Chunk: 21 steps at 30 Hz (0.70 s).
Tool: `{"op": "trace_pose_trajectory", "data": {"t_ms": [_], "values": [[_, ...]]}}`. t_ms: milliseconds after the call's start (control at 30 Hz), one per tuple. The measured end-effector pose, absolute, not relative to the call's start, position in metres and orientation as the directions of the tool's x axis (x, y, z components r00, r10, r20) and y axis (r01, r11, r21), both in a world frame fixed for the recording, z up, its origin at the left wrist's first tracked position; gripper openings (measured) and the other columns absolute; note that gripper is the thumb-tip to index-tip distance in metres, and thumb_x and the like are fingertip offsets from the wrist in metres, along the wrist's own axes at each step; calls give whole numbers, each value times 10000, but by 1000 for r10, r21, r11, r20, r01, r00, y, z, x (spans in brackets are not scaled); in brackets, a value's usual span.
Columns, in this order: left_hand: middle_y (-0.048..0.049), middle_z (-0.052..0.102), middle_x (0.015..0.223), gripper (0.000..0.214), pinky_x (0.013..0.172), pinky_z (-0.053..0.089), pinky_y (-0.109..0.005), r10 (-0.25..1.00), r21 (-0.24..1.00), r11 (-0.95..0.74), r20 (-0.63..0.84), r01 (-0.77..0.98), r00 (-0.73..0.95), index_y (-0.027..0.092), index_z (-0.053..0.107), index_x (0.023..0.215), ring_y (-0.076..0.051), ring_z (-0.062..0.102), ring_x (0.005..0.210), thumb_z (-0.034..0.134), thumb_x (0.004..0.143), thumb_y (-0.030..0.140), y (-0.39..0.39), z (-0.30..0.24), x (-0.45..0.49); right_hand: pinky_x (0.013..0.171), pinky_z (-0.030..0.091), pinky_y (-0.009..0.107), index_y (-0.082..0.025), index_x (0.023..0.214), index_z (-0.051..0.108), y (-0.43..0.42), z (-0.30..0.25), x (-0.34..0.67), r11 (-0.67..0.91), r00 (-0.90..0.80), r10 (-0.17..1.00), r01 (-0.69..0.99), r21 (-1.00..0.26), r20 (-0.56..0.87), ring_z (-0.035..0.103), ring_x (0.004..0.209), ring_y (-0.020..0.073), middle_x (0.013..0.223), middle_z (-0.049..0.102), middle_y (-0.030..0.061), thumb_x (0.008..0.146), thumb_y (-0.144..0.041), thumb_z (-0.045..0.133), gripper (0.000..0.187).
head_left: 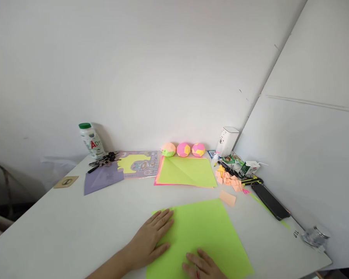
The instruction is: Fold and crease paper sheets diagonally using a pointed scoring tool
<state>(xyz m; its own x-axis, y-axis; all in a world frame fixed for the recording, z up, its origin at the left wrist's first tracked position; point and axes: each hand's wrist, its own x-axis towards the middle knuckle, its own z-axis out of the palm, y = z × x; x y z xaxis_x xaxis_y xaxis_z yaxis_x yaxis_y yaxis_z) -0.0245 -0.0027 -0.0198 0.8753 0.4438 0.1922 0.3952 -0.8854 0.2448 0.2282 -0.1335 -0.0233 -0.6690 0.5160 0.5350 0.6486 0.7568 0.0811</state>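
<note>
A large sheet of bright green paper [203, 232] lies on the white table in front of me. My left hand [151, 238] rests flat on the sheet's left side, fingers stretched out and holding nothing. Low in the view, my right hand [203, 265] is over the near part of the sheet, its fingers closed round a slim red pen [197, 272]. Only a short piece of that pen shows; the lower part of the hand is cut off by the frame. Past the sheet's far right corner lies a small peach paper rectangle [227, 198].
Stacked coloured paper [189, 172] lies further back, with three paper balls [183, 149] behind it. Folded peach pieces [228, 179], a black phone-like slab [270, 201] and a white box [227, 142] line the right. At left stand a bottle [92, 141], keys [104, 159] and a purple sheet [103, 179].
</note>
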Motion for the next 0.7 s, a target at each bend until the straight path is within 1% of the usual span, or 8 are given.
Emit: {"op": "trace_pose_trajectory", "data": {"t_ms": [100, 167, 233, 300, 433, 567, 633, 700], "values": [[-70, 179, 1527, 628, 1114, 264, -509, 455, 267, -874, 162, 405, 875, 259, 144, 1482, -301, 215, 1391, 399, 943, 456, -3, -19, -24, 912, 525, 274, -210, 1041, 610, -136, -16, 219, 772, -695, 509, 629, 87, 508, 644, 1017, 145, 1026, 725, -6, 940, -310, 502, 179], [-68, 188, 1525, 611, 1119, 254, -506, 465, 289, -865, 153, 411, 872, 260, 187, 1475, -299, 217, 1391, 403, 940, 463, -3, -18, -23, 904, 522, 297, -226, 965, 619, -138, -20, 213, 767, -676, 511, 638, 74, 531, 650, 978, 150, 969, 731, -23, 934, -258, 499, 128], [-63, 199, 1522, 594, 1124, 245, -499, 475, 306, -856, 150, 416, 867, 261, 225, 1465, -295, 221, 1390, 406, 938, 468, -4, -18, -24, 893, 517, 314, -225, 913, 617, -140, -29, 206, 755, -645, 522, 654, 49, 559, 652, 932, 153, 910, 729, -10, 915, -223, 501, 116], [-65, 204, 1520, 576, 1127, 237, -495, 485, 315, -849, 144, 424, 863, 250, 259, 1456, -293, 220, 1390, 394, 942, 473, -3, -18, -24, 880, 514, 324, -224, 882, 612, -140, -35, 200, 753, -640, 538, 658, 28, 549, 649, 914, 159, 882, 722, 3, 888, -181, 510, 110], [-55, 222, 1515, 534, 1130, 228, -487, 503, 341, -833, 139, 436, 853, 252, 310, 1438, -283, 227, 1389, 366, 954, 470, -2, -18, -24, 865, 513, 327, -209, 833, 600, -141, -30, 194, 742, -628, 561, 670, 9, 539, 644, 896, 168, 819, 707, 21, 854, -98, 484, 162], [-45, 244, 1509, 518, 1135, 215, -479, 520, 395, -809, 138, 434, 843, 262, 350, 1419, -275, 238, 1387, 373, 950, 480, -1, -15, -23, 887, 510, 332, -175, 895, 614, -143, -8, 194, 726, -620, 609, 686, -34, 494, 627, 935, 192, 879, 699, 74, 810, -64, 464, 205], [-49, 262, 1504, 510, 1137, 201, -485, 529, 441, -785, 113, 434, 841, 254, 385, 1402, -274, 237, 1388, 366, 949, 487, 0, -12, -24, 886, 515, 320, -151, 977, 614, -143, 3, 195, 715, -605, 655, 689, -114, 454, 617, 961, 205, 946, 688, 104, 779, -62, 460, 266], [-45, 296, 1495, 499, 1143, 177, -488, 538, 518, -741, 77, 427, 840, 249, 424, 1380, -267, 233, 1391, 337, 954, 495, 1, -6, -27, 860, 528, 298, -144, 1063, 595, -142, 13, 198, 673, -560, 727, 697, -249, 398, 616, 955, 200, 994, 672, 110, 752, -59, 449, 354]]}}
